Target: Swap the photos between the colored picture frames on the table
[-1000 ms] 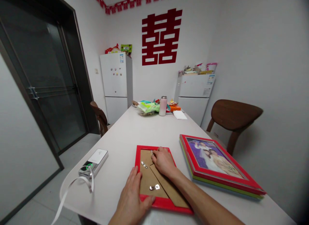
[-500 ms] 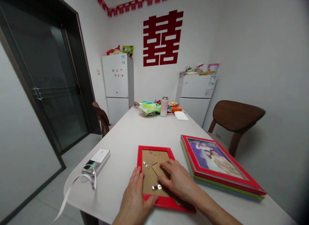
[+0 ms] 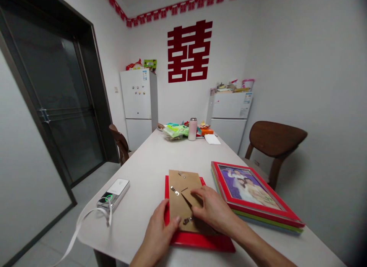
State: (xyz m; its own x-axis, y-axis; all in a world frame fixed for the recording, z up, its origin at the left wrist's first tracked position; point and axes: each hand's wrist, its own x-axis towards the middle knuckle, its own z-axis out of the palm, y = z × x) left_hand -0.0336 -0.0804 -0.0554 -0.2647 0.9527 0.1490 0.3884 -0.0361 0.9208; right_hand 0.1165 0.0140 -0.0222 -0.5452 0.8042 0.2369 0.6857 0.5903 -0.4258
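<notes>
Backing board [image 3: 178,207] now raised out of red frame [image 3: 203,242], flush inside it a second ago; frame, at table's [image 3: 143,190] six o'clock, looks unfastened. Right hand [image 3: 213,209], board's three o'clock, pinches stand flap [image 3: 191,200]. Left hand [image 3: 160,228] spread along nine o'clock edge, thumb over board.

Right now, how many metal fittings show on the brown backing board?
3: the top fitting, the left fitting and the bottom fitting; the right hand may hide more.

Brown board backing panel [image 3: 178,206]: right part hidden behind bare right hand [image 3: 208,206]. Flat white cable [image 3: 75,235]: cut off, bottom edge. Red bunting [image 3: 174,10]: cut off, top.
</notes>
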